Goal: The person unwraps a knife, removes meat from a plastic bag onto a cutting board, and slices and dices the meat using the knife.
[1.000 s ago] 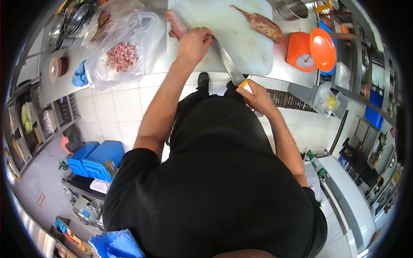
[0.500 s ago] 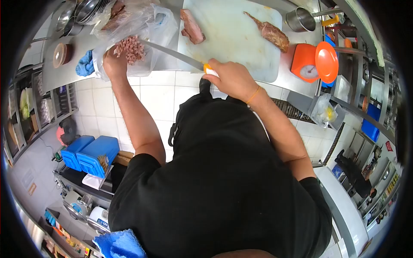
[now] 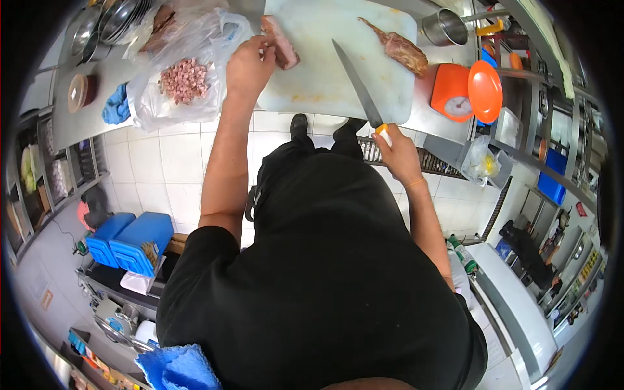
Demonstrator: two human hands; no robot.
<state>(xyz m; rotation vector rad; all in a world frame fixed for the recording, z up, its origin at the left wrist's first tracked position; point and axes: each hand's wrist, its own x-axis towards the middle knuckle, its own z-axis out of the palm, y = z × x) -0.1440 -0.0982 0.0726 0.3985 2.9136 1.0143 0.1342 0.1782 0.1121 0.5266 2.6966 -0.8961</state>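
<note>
My right hand (image 3: 398, 153) is wrapped around the yellow-and-white handle of a long kitchen knife (image 3: 356, 79). The blade points forward over the front of a white cutting board (image 3: 325, 88). At the board's left side my left hand (image 3: 250, 68) has its bent fingers and thumb on the left edge of a piece of meat (image 3: 281, 44). A browned, bone-like end sticks out of another piece of meat (image 3: 404, 53) at the board's far right. Left of my left hand, diced meat (image 3: 184, 80) lies on a clear plastic bag (image 3: 146, 91).
An orange scale (image 3: 450, 91) with an orange pan and a steel pot (image 3: 444, 27) stand right of the board. A blue cloth (image 3: 117, 105), a lidded round tub (image 3: 80, 92) and steel bowls (image 3: 120, 18) are at the left. Another person (image 3: 530, 257) is far right.
My left hand has left the diced meat and moved right to the piece of meat on the board. The knife has swung from over the bag to the right, now pointing forward.
</note>
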